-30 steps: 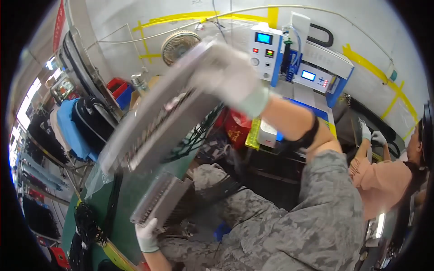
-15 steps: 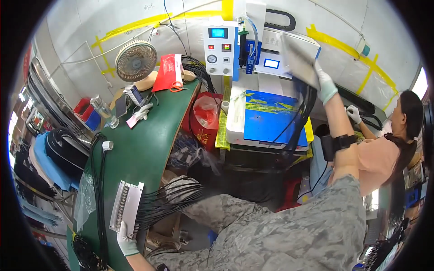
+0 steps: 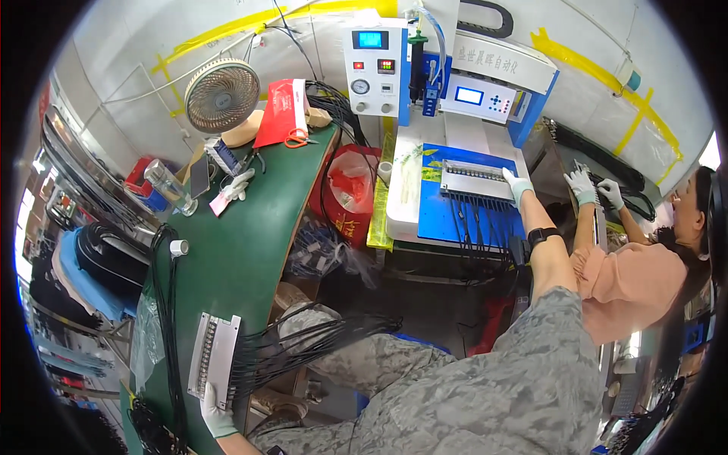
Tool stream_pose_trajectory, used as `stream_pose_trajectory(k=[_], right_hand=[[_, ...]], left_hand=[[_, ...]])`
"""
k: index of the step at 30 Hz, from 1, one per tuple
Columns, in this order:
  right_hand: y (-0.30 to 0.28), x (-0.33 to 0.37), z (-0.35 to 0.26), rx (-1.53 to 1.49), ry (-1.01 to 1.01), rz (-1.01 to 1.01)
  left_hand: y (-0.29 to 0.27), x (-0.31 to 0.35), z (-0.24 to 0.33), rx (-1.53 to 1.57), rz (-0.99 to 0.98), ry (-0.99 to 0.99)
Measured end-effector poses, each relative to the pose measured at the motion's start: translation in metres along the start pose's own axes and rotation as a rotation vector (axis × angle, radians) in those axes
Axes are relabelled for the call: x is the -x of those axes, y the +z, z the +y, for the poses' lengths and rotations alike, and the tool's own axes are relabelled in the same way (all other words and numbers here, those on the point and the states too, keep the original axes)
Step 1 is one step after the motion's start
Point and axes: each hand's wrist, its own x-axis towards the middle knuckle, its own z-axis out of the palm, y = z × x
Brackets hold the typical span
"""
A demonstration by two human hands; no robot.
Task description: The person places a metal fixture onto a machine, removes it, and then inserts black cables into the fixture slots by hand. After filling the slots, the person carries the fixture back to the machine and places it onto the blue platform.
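White-gloved left hand (image 3: 218,414) holds one silver strip (image 3: 221,355), right hand (image 3: 518,187) a second strip (image 3: 478,183), at a machine (image 3: 529,74) with grey lettering (image 3: 487,63).

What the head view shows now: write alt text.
A gloved right hand holds one end of a cabled silver bar on the blue plate of a machine. The gloved left hand holds a similar bar at a green table; a co-worker is at right.

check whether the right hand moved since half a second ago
Yes, the right hand moved down and left relative to the white-and-blue machine, now at the right end of the silver bar on its blue plate.
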Motion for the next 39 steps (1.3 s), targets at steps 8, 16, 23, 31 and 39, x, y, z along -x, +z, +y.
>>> stream_pose_trajectory(k=[8,16,23,31,39], right_hand=[[-0.003,0.006,-0.006,0.159,-0.014,-0.023],[-0.022,0.071,-0.050,0.765,-0.212,0.029],[-0.022,0.114,-0.064,0.844,-0.220,0.142],[-0.033,0.077,-0.014,0.502,-0.271,0.058],[-0.096,0.076,0.119,0.985,-0.449,-0.301]], left_hand=[[-0.015,-0.004,-0.007,0.005,-0.015,0.030],[-0.043,-0.011,-0.014,-0.137,-0.011,0.032],[-0.080,-0.019,-0.028,-0.477,-0.112,0.338],[-0.089,-0.022,-0.034,-0.504,-0.078,0.312],[-0.052,-0.013,-0.019,-0.162,-0.042,0.088]])
